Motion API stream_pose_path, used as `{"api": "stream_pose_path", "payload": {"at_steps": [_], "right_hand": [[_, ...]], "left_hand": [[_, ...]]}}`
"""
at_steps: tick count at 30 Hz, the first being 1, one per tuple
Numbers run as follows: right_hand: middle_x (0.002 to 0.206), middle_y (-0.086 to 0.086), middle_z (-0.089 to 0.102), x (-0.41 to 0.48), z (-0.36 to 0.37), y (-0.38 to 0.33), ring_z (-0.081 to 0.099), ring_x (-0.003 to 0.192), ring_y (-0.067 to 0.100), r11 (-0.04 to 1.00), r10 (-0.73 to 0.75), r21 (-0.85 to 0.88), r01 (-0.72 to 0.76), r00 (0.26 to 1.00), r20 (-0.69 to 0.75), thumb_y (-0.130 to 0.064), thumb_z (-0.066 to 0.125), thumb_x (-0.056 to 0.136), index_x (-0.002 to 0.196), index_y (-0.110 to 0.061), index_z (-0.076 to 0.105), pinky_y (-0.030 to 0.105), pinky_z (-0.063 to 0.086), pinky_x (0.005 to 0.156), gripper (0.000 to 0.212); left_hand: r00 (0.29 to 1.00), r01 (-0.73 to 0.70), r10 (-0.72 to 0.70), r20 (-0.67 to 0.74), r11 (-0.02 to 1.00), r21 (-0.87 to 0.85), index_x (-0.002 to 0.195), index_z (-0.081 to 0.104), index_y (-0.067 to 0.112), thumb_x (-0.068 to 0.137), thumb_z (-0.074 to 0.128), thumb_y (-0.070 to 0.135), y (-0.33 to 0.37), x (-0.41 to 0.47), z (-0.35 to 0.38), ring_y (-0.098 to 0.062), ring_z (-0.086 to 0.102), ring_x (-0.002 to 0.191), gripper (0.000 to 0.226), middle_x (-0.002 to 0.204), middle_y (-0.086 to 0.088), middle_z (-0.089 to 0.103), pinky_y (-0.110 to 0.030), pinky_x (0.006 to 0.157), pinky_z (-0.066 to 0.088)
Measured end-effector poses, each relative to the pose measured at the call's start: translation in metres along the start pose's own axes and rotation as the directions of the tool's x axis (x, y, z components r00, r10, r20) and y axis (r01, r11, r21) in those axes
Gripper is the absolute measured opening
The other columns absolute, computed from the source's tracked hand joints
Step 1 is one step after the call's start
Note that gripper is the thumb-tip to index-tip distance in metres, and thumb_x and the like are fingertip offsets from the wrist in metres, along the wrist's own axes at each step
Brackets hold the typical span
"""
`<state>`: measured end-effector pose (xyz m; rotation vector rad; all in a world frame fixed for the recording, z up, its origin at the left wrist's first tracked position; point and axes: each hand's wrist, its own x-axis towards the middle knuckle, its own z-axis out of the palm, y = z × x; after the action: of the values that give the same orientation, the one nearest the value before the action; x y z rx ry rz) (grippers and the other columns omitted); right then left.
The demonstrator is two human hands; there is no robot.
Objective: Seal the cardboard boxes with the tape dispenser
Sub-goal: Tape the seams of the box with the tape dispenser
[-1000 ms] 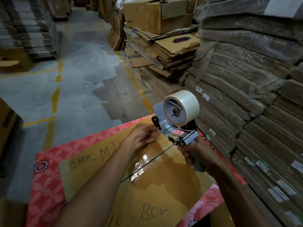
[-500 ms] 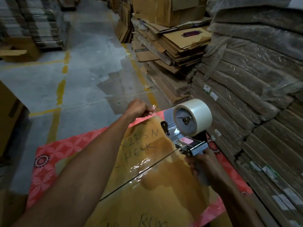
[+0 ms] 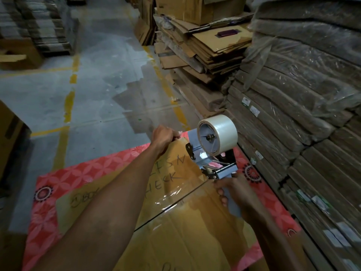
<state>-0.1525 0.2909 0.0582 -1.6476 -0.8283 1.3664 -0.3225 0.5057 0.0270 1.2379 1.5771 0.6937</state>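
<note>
Tape dispenser (image 3: 205,159): grey metal frame, black side plate, full roll of clear tape (image 3: 220,133) upright on the hub, held over the far right of the box (image 3: 185,231) top, by the centre seam. Right grip (image 3: 234,190) is closed round its handle; left grip (image 3: 164,137) is curled on the box's far edge. Box is brown card with marker writing, a glossy strip along the seam and a red patterned border.

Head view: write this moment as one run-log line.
left hand: pinches clear tape end at far edge of brown cardboard box | right hand: grips grey tape dispenser | seam: partly taped
</note>
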Motion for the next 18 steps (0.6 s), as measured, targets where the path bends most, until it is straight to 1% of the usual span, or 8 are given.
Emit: {"api": "stream_pose_path", "payload": {"at_steps": [3,5,8,10,12,14,16,18], "right_hand": [[0.057,0.009,0.05,0.004,0.002,0.001,0.042,0.045,0.02,0.999,0.037,-0.007,-0.037,0.999,-0.031,0.002,0.063,0.076,0.071,-0.006,0.06,0.031,0.031,0.048,0.01],[0.057,0.009,0.049,0.006,0.005,0.001,0.04,0.046,0.019,0.998,0.068,-0.014,-0.069,0.996,-0.06,-0.005,0.066,0.069,0.069,-0.008,0.061,0.031,0.029,0.048,0.006],[0.056,0.008,0.049,0.008,0.007,-0.001,0.04,0.045,0.018,0.994,0.104,-0.036,-0.107,0.992,-0.071,-0.01,0.066,0.063,0.067,-0.008,0.062,0.031,0.028,0.047,0.006],[0.055,0.006,0.049,0.009,0.007,-0.002,0.041,0.044,0.018,0.992,0.109,-0.063,-0.113,0.991,-0.072,-0.008,0.065,0.069,0.067,-0.009,0.062,0.029,0.029,0.048,0.004],[0.054,0.006,0.049,0.01,0.008,-0.003,0.04,0.043,0.018,0.991,0.115,-0.065,-0.12,0.99,-0.081,-0.007,0.065,0.071,0.067,-0.008,0.062,0.029,0.028,0.047,0.005],[0.054,0.007,0.048,0.009,0.009,-0.004,0.04,0.043,0.018,0.989,0.127,-0.06,-0.132,0.988,-0.082,-0.002,0.064,0.077,0.067,-0.007,0.059,0.029,0.027,0.047,0.011],[0.053,0.006,0.046,0.008,0.01,-0.006,0.038,0.044,0.018,0.986,0.153,-0.053,-0.157,0.986,-0.073,0.002,0.059,0.083,0.066,-0.007,0.055,0.029,0.026,0.047,0.019],[0.053,0.006,0.044,0.009,0.011,-0.009,0.037,0.044,0.017,0.983,0.175,-0.042,-0.178,0.982,-0.067,0.003,0.057,0.083,0.065,-0.009,0.053,0.029,0.024,0.048,0.022]], "left_hand": [[1.0,0.019,-0.017,-0.021,0.997,0.08,0.084,0.077,0.005,0.08,0.079,0.02,-0.001,0.004,0.001,-0.022,0.07,0.079,0.016,0.086,-0.01,0.075,-0.031,0.069,0.055],[1.0,0.012,-0.016,0.021,0.976,0.218,0.093,0.075,0.002,0.081,0.079,0.028,-0.002,0.007,0.0,-0.027,0.07,0.089,0.029,0.095,-0.012,0.074,-0.033,0.074,0.054],[0.996,0.002,-0.031,0.084,0.944,0.33,0.098,0.075,0.005,0.082,0.078,0.039,-0.005,0.01,-0.005,-0.027,0.068,0.09,0.038,0.097,-0.011,0.072,-0.032,0.07,0.049],[0.998,-0.063,0.065,0.01,0.898,0.436,0.097,0.075,0.009,0.082,0.078,0.042,-0.004,0.005,-0.004,-0.025,0.065,0.086,0.037,0.095,-0.006,0.071,-0.03,0.066,0.048],[0.959,-0.197,0.271,-0.084,0.848,0.492,0.098,0.074,0.014,0.088,0.071,0.039,-0.003,-0.004,0.004,-0.027,0.066,0.085,0.028,0.094,-0.006,0.072,-0.033,0.071,0.053],[0.928,-0.337,0.373,0.025,0.807,0.485,0.082,0.069,0.01,0.097,0.058,0.033,-0.003,-0.011,0.014,-0.032,0.067,0.08,0.029,0.086,-0.011,0.071,-0.039,0.072,0.056],[0.907,-0.422,0.334,0.258,0.707,0.567,0.073,0.06,0.008,0.097,0.051,0.017,0.0,-0.016,0.019,-0.039,0.065,0.088,0.027,0.096,-0.023,0.07,-0.043,0.074,0.054],[0.908,-0.407,0.214,0.361,0.658,0.633,0.101,0.066,0.003,0.096,0.052,0.011,0.007,-0.015,0.019,-0.039,0.061,0.105,0.017,0.121,-0.024,0.065,-0.043,0.086,0.049]]}}
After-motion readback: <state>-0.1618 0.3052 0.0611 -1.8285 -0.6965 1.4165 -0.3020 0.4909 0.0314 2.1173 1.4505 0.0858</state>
